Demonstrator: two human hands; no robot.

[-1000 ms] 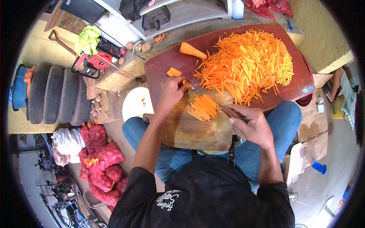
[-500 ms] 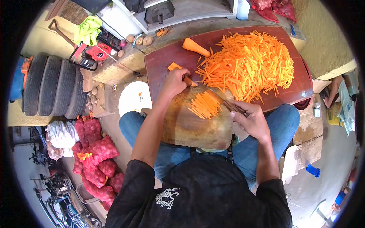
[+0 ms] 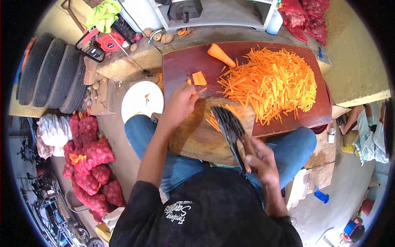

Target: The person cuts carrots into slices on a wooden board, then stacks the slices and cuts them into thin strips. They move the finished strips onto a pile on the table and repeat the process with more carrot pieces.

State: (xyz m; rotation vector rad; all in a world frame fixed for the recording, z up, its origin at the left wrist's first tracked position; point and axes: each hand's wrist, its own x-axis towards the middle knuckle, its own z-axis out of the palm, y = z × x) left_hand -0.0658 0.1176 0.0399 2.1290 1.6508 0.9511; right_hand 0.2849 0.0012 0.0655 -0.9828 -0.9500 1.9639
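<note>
My right hand [image 3: 263, 160] grips the wooden handle of a cleaver [image 3: 227, 123], its broad dark blade slanting up and left over the worn wooden cutting board [image 3: 193, 142]. Cut carrot sticks [image 3: 213, 122] lie on the board, partly hidden under the blade. My left hand [image 3: 181, 103] is at the board's upper left edge, fingers curled together, with bits of orange carrot at the fingertips. Just beyond it lies a flat carrot slab [image 3: 199, 78]. A large heap of carrot sticks [image 3: 271, 86] covers the right of the red-brown table [image 3: 177, 66], beside a peeled whole carrot [image 3: 221, 54].
A white round lid or plate [image 3: 133, 99] with orange scraps is left of the table. Red mesh sacks [image 3: 94, 160] and stacked tyres [image 3: 53, 74] stand further left. Cardboard [image 3: 319, 164] lies on the floor at right. Another person's leg [image 3: 354, 117] shows at the right edge.
The cleaver has swung up from beside the carrot sticks, its blade now turned broadside over them. My right hand has come down toward my body, and the left has shifted slightly left and down.
</note>
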